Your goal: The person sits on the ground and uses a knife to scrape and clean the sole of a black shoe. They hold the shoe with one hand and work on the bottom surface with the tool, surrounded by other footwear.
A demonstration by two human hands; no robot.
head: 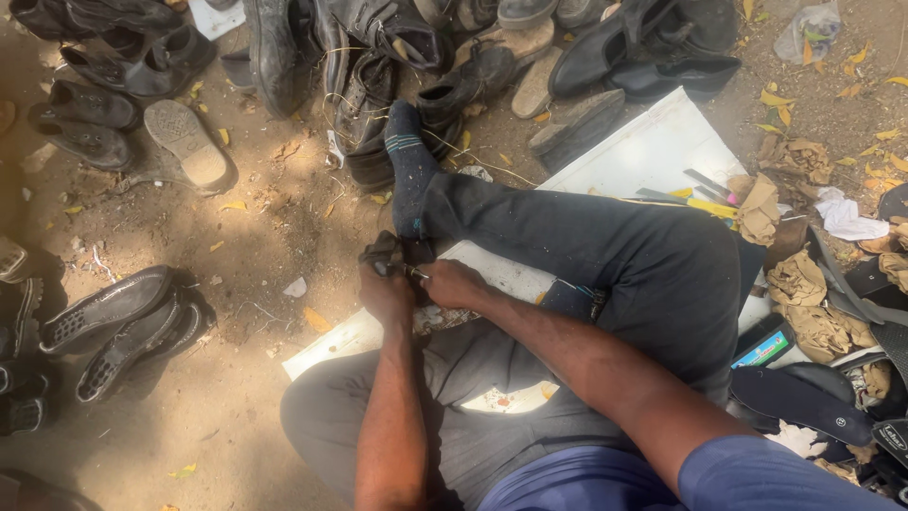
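Both hands, left hand and right hand, around a small dark piece, orientation unclear.

I log this as an outdoor shoe-repair pitch: bare sandy ground, heaped worn black leather shoes, loose black rubber soles, white board bearing hand tools.

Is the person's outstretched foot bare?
No, the foot wears a dark sock with pale stripes, resting by the pile of dark shoes.
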